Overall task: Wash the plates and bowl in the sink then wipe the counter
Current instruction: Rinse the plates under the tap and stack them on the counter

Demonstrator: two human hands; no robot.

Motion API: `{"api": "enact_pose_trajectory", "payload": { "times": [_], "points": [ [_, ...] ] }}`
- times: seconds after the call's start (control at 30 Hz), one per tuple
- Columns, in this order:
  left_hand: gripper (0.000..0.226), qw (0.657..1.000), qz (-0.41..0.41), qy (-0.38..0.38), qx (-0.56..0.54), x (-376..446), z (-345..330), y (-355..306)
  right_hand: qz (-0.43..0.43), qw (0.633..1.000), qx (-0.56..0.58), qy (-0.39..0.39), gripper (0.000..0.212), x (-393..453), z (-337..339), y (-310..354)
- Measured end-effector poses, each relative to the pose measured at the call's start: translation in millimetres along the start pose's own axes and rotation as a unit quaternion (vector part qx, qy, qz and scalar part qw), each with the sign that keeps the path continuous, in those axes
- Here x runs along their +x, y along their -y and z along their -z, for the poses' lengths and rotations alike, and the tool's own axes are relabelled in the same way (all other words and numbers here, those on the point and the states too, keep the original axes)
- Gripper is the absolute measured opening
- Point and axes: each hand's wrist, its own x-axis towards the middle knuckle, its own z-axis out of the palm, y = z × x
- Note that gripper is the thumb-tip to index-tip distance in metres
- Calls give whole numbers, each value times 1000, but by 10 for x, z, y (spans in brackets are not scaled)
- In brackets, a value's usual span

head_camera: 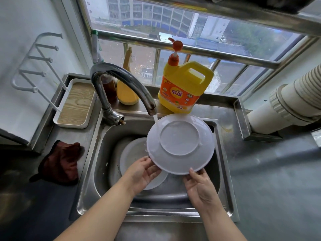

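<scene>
So both hands are on one white plate (180, 145), held tilted over the sink (90, 171) with its underside facing up. Left hand (142, 173) has its grip curled round the plate's lower left rim, fingers going underneath. Right hand (199, 186) pinches the near edge, fingertips up on the rim. Nothing else in either hand.

Down in the basin under the held plate there's more white crockery (132, 157), looks like another plate lying flat, can't tell exactly how many pieces are in there.

Water (155, 120) is running from the tap (121, 84) and hitting the upper left part of the held plate.

Left of the sink a dark red cloth (60, 162) lies crumpled on the counter (269, 171). Further back on that side there's a white tray with a wooden base (76, 103).

Behind the sink by the window (173, 23) stands a yellow dish soap jug with an orange pump (184, 84), and next to it a yellow bottle (127, 91).
</scene>
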Motion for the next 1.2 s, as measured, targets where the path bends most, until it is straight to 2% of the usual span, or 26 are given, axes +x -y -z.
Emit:
{"api": "enact_pose_trajectory", "payload": {
  "times": [0.07,0.17,0.23,0.33,0.43,0.53,0.67,0.87,1.2],
  "points": [
    [14,1000,-7,0,-19,18,-45,25,-3,1000,-12,14,49,-35,8,-62],
    [19,999,-23,-18,-39,61,-68,-13,-6,997,-68,37,59,-88,67,-90],
    [23,999,-35,-20,-15,61,-57,-63,-20,993,-107,43,65,-134,105,-58],
    [29,998,-60,-31,15,79,-31,-181,-24,991,-125,37,85,-133,153,62],
    [33,994,-94,-48,36,100,10,-305,-4,996,-86,16,53,-38,185,242],
    [34,991,-117,-42,51,114,20,-372,-17,997,-80,-13,36,98,219,329],
    [32,987,-146,-35,61,95,-36,-415,-19,995,-93,-43,38,240,119,242],
    [29,975,-200,-25,92,-138,-108,-524,-89,991,-79,-69,42,390,-37,-3],
    [26,960,-246,-101,83,-636,26,-569,-169,973,-128,-88,28,507,-352,-461]
  ]
}}
